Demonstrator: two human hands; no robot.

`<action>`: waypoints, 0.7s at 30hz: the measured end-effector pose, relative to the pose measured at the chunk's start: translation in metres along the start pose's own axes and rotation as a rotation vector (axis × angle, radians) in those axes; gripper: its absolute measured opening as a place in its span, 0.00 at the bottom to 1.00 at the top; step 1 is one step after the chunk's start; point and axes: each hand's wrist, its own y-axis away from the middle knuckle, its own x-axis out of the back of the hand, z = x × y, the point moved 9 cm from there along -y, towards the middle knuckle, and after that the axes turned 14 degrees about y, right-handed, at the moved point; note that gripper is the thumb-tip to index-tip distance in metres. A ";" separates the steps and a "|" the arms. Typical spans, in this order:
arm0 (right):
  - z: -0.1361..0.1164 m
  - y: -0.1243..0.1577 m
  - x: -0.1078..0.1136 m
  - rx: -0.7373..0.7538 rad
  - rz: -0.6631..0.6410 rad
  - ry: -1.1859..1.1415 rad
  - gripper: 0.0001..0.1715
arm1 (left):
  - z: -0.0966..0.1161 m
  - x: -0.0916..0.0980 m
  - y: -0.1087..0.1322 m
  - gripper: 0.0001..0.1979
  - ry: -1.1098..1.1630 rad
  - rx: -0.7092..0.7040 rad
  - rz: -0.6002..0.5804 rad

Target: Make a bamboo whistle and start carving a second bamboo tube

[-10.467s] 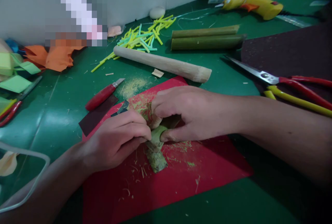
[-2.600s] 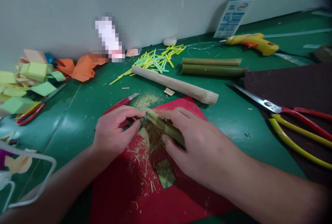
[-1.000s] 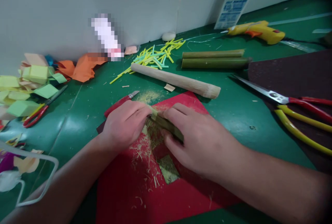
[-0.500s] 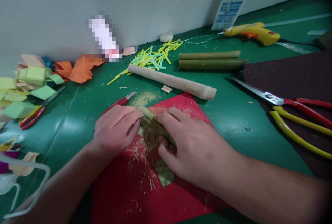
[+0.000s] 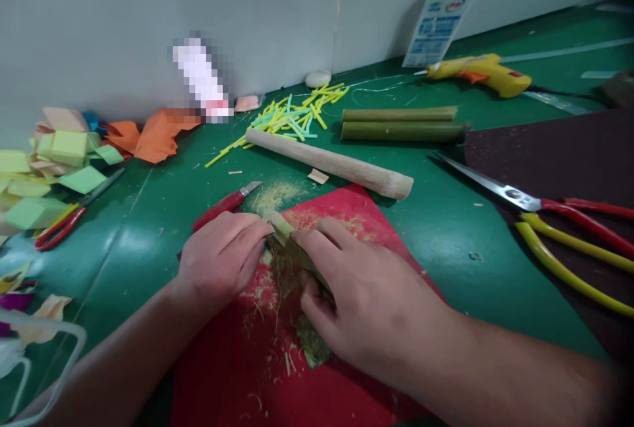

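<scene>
My right hand point(image 5: 356, 282) is wrapped over a green bamboo piece point(image 5: 281, 224) and presses it against a red sheet point(image 5: 222, 387). At the bamboo's far end, my left hand point(image 5: 222, 249) is closed, fingertips pinched together. A small dark edge shows at those fingertips, but what it belongs to is hidden. Below my right hand lies a mottled green piece point(image 5: 313, 342); whether it joins the bamboo I cannot tell. Pale shavings and dust are scattered over the sheet. Just beyond my left hand rests a red-handled craft knife point(image 5: 225, 208), blade pointing away to the right.
A pale peeled stick point(image 5: 329, 162) lies behind the sheet, near cut yellow and green straws point(image 5: 292, 113). Farther right are green bamboo lengths point(image 5: 401, 130), a yellow glue gun point(image 5: 483, 75) and large scissors point(image 5: 520, 197). Folded paper point(image 5: 64, 150) and smaller scissors point(image 5: 64, 222) occupy the left.
The view has shifted slightly, so the table appears a little lower. More of the red knife handle shows beyond my left hand. Both hands keep their places at the bamboo.
</scene>
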 end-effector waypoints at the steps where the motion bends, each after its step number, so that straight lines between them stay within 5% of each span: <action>1: -0.001 0.000 0.000 0.002 0.006 -0.005 0.20 | 0.000 -0.001 -0.001 0.08 -0.002 0.005 -0.002; 21: -0.001 0.000 -0.004 0.002 -0.009 -0.009 0.16 | 0.008 -0.002 -0.013 0.09 0.097 0.013 -0.054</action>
